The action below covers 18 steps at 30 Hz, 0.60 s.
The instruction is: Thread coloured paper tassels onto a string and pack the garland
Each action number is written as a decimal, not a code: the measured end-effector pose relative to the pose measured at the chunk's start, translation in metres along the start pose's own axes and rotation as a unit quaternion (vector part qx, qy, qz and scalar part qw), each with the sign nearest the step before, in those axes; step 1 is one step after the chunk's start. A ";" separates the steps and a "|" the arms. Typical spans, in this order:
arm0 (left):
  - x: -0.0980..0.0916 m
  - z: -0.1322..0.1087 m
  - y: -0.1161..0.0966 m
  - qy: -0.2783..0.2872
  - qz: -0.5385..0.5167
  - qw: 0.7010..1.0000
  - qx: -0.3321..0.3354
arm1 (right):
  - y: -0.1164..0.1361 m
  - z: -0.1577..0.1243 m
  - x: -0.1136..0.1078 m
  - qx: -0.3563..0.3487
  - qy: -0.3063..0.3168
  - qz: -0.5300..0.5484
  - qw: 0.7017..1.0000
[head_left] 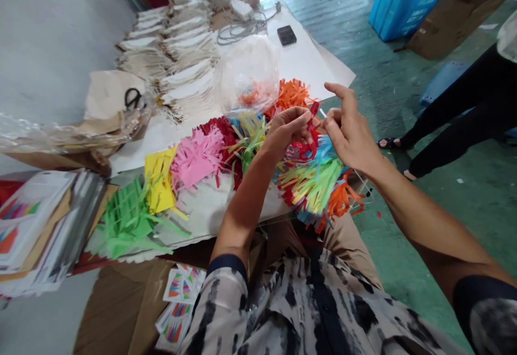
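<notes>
Above the table's front edge, my left hand (286, 129) is pinched on a red paper tassel (314, 108), its twisted top sticking up past the fingertips. My right hand (350, 133), index finger raised, pinches a thin white cord (322, 113) whose tip points at the red top; a length of it trails below the wrist. Under both hands hangs a bunch of fringed tassels (317, 182) in green, yellow, blue, red and orange. To the left lie fringed paper pieces in pink (197, 153), yellow (160, 180) and green (127, 217). Orange fringe (293, 94) lies behind my left hand.
A clear plastic bag (248, 75) with orange bits, a coiled cable (240, 30) and a dark phone (286, 35) lie farther back. White stacks (189, 42) and printed sheets (44, 225) line the left. A person's legs (456, 107) and a blue crate (398, 5) are at right.
</notes>
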<state>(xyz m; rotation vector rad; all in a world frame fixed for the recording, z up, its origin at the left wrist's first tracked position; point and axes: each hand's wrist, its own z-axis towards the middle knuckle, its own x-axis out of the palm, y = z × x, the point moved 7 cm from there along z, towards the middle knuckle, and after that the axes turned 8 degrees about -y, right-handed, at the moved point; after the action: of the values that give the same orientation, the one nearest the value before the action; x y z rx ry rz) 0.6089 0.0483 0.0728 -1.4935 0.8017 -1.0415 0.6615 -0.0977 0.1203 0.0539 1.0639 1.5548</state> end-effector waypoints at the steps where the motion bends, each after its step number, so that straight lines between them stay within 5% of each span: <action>1: 0.000 0.000 0.000 -0.002 0.007 1.000 0.003 | 0.000 0.000 0.001 -0.001 0.002 -0.001 1.000; 10: 0.006 -0.004 -0.007 0.029 0.029 0.998 0.045 | -0.011 -0.001 0.003 0.021 0.025 -0.011 0.999; 18: 0.018 -0.008 -0.018 0.055 0.124 0.978 0.161 | -0.019 -0.001 0.003 0.031 0.027 -0.023 0.999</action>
<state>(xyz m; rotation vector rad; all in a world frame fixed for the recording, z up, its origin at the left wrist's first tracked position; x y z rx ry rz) 0.6073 0.0321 0.0937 -1.0404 0.8291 -1.0166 0.6746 -0.0978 0.1063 0.0301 1.1487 1.4891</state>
